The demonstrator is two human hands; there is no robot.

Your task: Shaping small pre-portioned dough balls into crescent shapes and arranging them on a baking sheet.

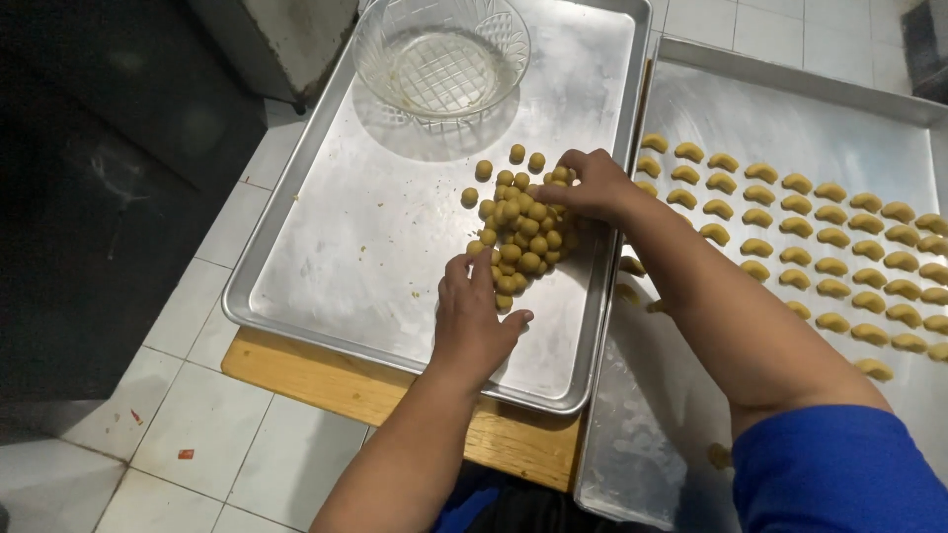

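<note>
The left hand [472,321] rests flat on the near metal tray [326,266], fingers together and spread low against the six o'clock edge of the heap of small yellow dough balls [521,229], while the right hand [592,185] curls over the heap's two o'clock side, fingers narrowed around a few balls. To gather well, both hands should cup gently inward so no ball is squashed or rolls off toward the empty glass bowl [440,59] at twelve o'clock. The shaped crescent pieces [820,237] lie in rows on the second tray [790,109] at three o'clock, above the wooden board [346,385] and tiled floor [197,434].
</note>
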